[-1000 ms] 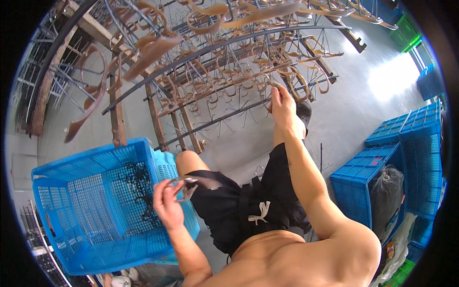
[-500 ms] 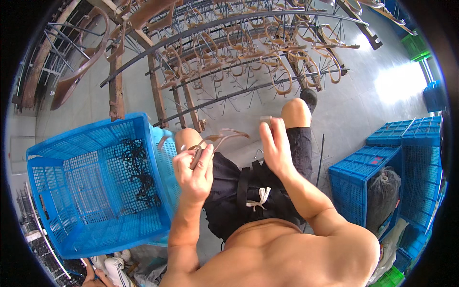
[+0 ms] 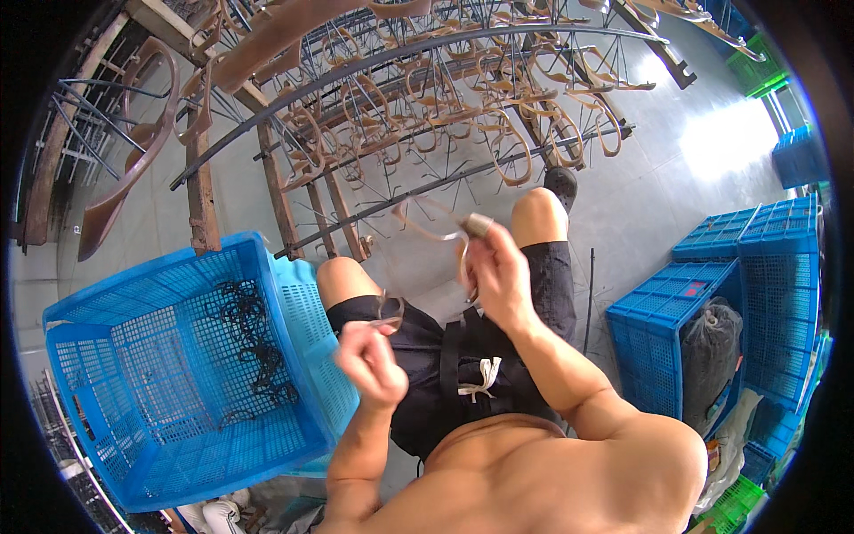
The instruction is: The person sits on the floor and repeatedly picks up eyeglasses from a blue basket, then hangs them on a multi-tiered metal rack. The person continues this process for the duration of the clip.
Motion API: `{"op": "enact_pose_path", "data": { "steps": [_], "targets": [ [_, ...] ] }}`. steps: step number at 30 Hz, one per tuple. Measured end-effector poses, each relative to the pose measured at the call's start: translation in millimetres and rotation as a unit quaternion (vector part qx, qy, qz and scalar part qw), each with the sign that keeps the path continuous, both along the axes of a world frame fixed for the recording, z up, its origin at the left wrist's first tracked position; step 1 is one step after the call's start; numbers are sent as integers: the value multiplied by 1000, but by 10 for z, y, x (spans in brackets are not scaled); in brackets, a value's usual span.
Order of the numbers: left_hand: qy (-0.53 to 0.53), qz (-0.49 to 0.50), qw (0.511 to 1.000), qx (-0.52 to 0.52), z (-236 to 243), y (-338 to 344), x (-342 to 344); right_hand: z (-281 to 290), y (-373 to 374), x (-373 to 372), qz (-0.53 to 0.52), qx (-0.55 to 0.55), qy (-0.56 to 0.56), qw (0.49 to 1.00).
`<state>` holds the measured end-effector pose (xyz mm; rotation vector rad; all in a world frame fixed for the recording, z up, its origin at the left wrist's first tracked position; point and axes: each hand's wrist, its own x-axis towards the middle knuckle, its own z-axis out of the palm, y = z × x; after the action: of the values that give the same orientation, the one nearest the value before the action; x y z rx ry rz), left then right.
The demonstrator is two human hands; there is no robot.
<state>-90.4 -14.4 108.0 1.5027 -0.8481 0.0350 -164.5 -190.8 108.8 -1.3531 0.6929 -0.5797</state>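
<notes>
My right hand [image 3: 500, 278] is raised over my lap, its fingers closed on a thin brown eyeglass frame [image 3: 431, 235]. Part of that frame is smeared by motion. A greyish-brown cover [image 3: 478, 224] sits on one fingertip of this hand. Lower and to the left, my left hand [image 3: 372, 363] is closed above my thigh. A small, dark, curved piece [image 3: 390, 313] sticks up from its fingers, too blurred to name. The two hands are apart.
Ahead stands a rack with metal rods [image 3: 427, 44] and many hanging brown frames [image 3: 511, 147]. A large blue crate [image 3: 187, 365] with dark stringy scraps is at my left. Stacked blue crates [image 3: 654, 329] and a dark filled bag [image 3: 712, 356] are at the right.
The frame that was at my left hand is now in my right hand. My right hand's fingers have closed, and my left hand has moved lower. The view has shifted slightly.
</notes>
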Motion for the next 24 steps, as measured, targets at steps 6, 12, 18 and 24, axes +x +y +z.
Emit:
{"op": "enact_pose_path", "data": {
  "steps": [6,12,18,24],
  "targets": [
    [314,145,928,137,-215,279,443,-326,-434,771,-245,8,-82,966],
    [349,153,889,254,-261,819,625,-459,-581,1012,-280,31,-79,956],
    [431,95,879,181,-292,788,603,-462,-660,994,-245,112,-184,945],
    [414,64,887,193,-283,695,609,-499,-704,965,-226,167,-181,943]
  ]
}}
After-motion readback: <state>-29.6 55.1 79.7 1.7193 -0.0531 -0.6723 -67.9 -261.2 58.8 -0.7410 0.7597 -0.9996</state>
